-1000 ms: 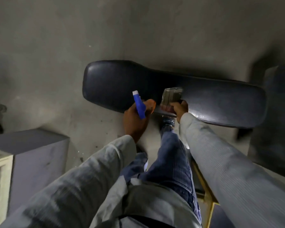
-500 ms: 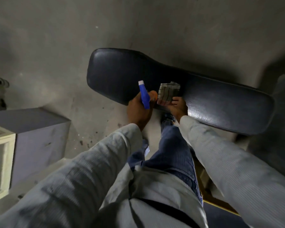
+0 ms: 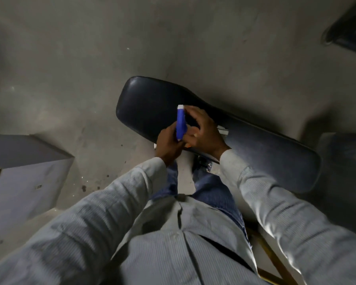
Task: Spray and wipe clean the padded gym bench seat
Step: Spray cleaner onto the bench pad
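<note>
Between both hands' fingers [image 3: 190, 112]: spray bottle [image 3: 180, 125], over bench seat [image 3: 255, 149].

The left hand [image 3: 168, 144] grips a blue spray bottle [image 3: 180, 124] with its white nozzle tip pointing away, over the near edge of the dark padded bench seat [image 3: 255, 149]. The right hand [image 3: 201, 130] reaches to the bottle's head, fingertips at the nozzle. A folded cloth [image 3: 223, 130] peeks from behind the right hand, lying on the seat. A grey box [image 3: 27, 171] stands on the concrete floor [image 3: 70, 58] to the left
</note>
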The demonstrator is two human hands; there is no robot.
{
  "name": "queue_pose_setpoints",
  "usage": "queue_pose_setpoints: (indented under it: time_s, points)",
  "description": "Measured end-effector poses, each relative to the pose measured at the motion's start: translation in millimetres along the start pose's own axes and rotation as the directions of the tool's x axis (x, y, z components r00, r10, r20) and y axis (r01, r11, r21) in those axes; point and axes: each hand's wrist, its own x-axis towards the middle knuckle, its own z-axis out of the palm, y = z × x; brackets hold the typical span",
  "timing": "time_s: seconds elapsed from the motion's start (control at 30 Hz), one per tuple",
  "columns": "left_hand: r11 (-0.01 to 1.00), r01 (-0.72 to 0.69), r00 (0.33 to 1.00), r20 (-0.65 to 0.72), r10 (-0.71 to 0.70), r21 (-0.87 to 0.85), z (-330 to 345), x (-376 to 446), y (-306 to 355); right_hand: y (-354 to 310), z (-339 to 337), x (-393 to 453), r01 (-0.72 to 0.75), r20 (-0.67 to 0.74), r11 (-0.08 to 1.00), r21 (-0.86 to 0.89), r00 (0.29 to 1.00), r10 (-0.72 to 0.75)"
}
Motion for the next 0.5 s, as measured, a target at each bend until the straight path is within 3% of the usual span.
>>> queue_pose_setpoints:
  time_s: [0.13, 0.27, 0.33, 0.4, 0.5]
  points:
    - [0.997, -0.052, 0.997, 0.054, 0.055, -0.064, -34.7, 9.6, -14.8, -32.1, 22.5, 15.9, 0.051, 0.069, 0.986, -0.162, 0.997, -0.040]
    - [0.982, -0.141, 0.988, 0.052, 0.149, -0.126, -70.3, 26.4, -19.5, -61.4, 46.5, 27.9, 0.047, -0.170, 0.991, -0.124, 0.983, -0.068]
    - [0.981, -0.183, 0.979, 0.077, 0.188, -0.057, -90.0, 35.5, -23.4, -76.1, 55.1, 40.3, 0.051, -0.288, 0.999, -0.005, 0.956, -0.050]
    - [0.980, -0.198, 0.973, 0.125, 0.194, 0.019, -104.2, 42.4, -32.8, -90.2, 57.5, 57.2, 0.107, -0.359, 0.994, -0.010, 0.928, -0.103]
    - [0.977, -0.141, 0.985, 0.122, 0.122, 0.158, -121.0, 55.2, -61.0, -107.5, 71.2, 91.9, 0.168, -0.283, 0.975, -0.142, 0.937, -0.203]
